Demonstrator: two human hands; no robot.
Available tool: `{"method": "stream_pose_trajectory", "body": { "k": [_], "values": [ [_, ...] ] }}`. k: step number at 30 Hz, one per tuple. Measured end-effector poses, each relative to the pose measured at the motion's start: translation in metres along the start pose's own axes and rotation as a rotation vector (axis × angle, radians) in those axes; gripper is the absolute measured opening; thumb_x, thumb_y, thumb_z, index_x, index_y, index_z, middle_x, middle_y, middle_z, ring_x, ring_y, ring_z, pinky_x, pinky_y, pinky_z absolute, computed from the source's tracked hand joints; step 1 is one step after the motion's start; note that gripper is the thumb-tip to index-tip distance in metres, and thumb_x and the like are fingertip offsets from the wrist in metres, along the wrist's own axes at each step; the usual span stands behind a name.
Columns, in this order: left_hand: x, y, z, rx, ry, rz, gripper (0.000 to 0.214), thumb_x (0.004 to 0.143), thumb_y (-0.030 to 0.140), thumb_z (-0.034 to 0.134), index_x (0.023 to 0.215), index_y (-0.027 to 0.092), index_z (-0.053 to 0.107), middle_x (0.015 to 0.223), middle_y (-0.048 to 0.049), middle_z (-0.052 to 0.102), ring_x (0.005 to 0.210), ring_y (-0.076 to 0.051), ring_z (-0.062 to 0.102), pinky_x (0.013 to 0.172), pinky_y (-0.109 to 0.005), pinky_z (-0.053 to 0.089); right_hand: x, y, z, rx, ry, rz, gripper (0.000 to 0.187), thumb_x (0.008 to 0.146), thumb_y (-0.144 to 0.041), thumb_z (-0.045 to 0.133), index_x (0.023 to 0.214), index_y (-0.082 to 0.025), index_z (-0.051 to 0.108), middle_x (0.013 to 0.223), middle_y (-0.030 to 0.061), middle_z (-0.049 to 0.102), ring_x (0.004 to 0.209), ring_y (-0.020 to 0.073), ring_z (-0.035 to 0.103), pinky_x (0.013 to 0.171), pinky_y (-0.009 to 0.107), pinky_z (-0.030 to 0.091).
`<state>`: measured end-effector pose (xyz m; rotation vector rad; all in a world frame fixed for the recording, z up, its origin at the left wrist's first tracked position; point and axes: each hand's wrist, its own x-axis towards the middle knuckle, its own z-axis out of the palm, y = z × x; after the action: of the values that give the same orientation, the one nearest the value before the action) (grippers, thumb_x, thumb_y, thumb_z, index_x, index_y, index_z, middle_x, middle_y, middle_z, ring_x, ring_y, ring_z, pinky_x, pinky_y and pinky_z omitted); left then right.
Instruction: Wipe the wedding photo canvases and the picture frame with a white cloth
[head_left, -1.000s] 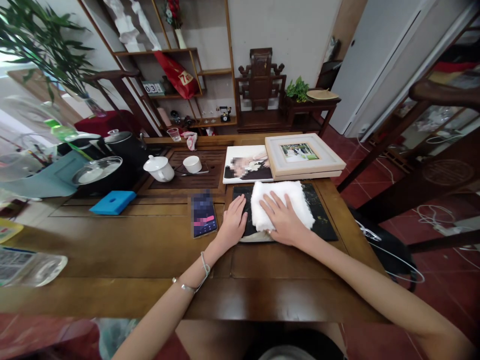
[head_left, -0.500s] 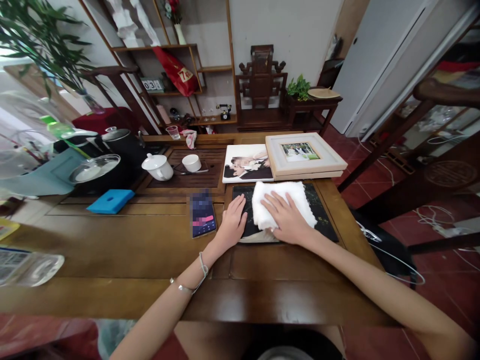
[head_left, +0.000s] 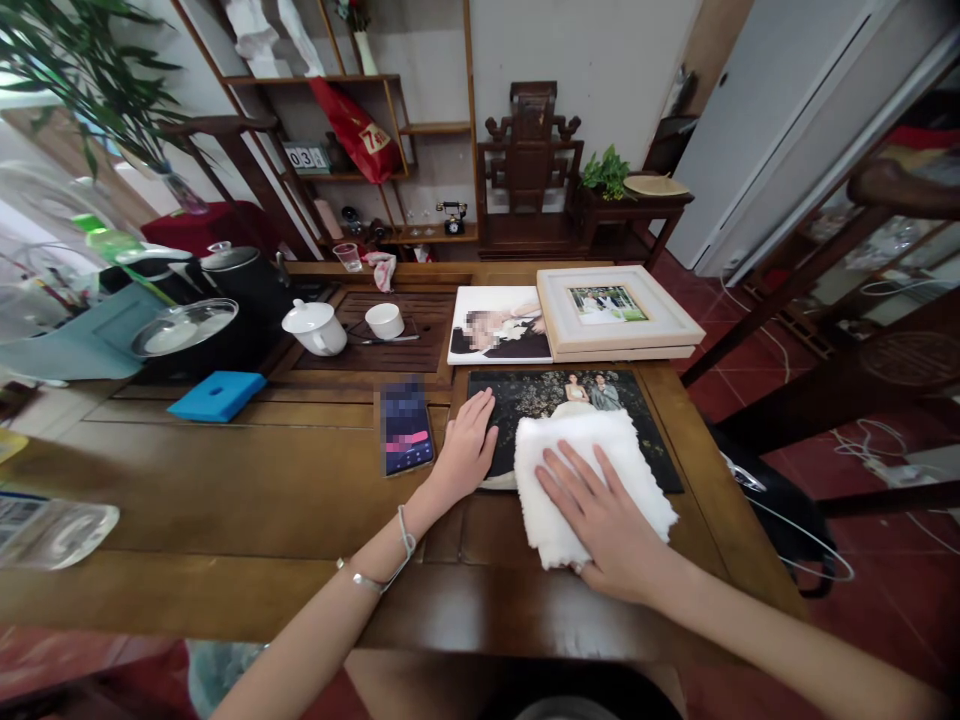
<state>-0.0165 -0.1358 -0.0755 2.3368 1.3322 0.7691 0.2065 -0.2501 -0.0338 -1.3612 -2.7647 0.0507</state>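
Observation:
A dark photo print of a couple lies flat on the wooden table before me. My left hand rests on its left edge, fingers stretched out and holding nothing. Under my right hand is a white towel, with the palm flat on it and the fingers spread. The towel covers the lower middle of the print and hangs over its near edge onto the table. The couple's figures show just above the towel. Left of my left hand lies a phone, its screen lit.
Behind the print lie a white-edged photo panel and stacked pale frames. To the left are a blue block, a white lidded cup, a small white cup and a dark kettle. A wooden chair stands at right.
My right hand has slid the towel toward me and slightly right, past the print's near edge. The couple in the print now shows. My left hand stays in place.

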Motion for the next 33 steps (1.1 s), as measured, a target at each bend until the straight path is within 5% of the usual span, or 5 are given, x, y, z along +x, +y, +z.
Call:
{"method": "stream_pose_trajectory", "body": {
  "k": [11,15,23,27,33],
  "values": [
    [0.002,0.0,-0.003,0.034,0.022,0.041,0.046,0.097,0.022,0.04,0.142,0.015,0.041,0.15,-0.0153,0.044,0.14,-0.028,0.038,0.111,-0.053,0.038,0.072,0.073,-0.003,-0.055,0.027,0.232,0.072,0.083,-0.026,0.05,0.151,-0.009,0.031,0.16,0.0154,0.025,0.148,0.033,0.015,0.117,0.058,0.009],
    [0.001,0.0,-0.002,0.02,0.023,0.028,0.047,0.098,0.021,0.038,0.144,0.017,0.038,0.151,-0.0148,0.042,0.142,-0.027,0.036,0.112,-0.053,0.037,0.063,0.057,0.002,-0.07,0.05,0.214,0.077,0.082,-0.028,0.052,0.152,-0.007,0.027,0.16,0.0172,0.023,0.148,0.0356,0.011,0.116,0.061,0.008],
    [0.002,0.003,-0.002,0.016,-0.009,-0.009,0.049,0.097,0.019,0.036,0.146,0.017,0.035,0.154,-0.0145,0.038,0.144,-0.027,0.033,0.112,-0.054,0.035,-0.009,0.0,-0.006,0.032,-0.023,-0.054,0.098,0.066,-0.021,0.054,0.156,-0.011,0.017,0.163,0.0127,0.014,0.149,0.0333,0.003,0.117,0.059,0.001],
    [0.007,0.004,-0.002,0.032,0.004,0.003,0.055,0.093,0.016,0.038,0.147,0.016,0.035,0.157,-0.0142,0.034,0.141,-0.029,0.034,0.111,-0.055,0.036,0.0,0.027,-0.008,0.049,0.003,0.017,0.093,0.067,-0.018,0.051,0.155,-0.017,0.023,0.162,0.009,0.023,0.149,0.0277,0.01,0.119,0.055,0.007],
    [0.009,0.005,-0.002,0.08,-0.025,-0.019,0.055,0.094,0.018,0.035,0.149,0.011,0.032,0.159,-0.0157,0.03,0.145,-0.029,0.032,0.109,-0.053,0.04,0.052,0.08,-0.003,-0.023,0.045,0.187,0.072,0.08,-0.02,0.046,0.151,-0.012,0.033,0.159,0.0123,0.029,0.147,0.0299,0.018,0.117,0.056,0.013]
  ]
}}
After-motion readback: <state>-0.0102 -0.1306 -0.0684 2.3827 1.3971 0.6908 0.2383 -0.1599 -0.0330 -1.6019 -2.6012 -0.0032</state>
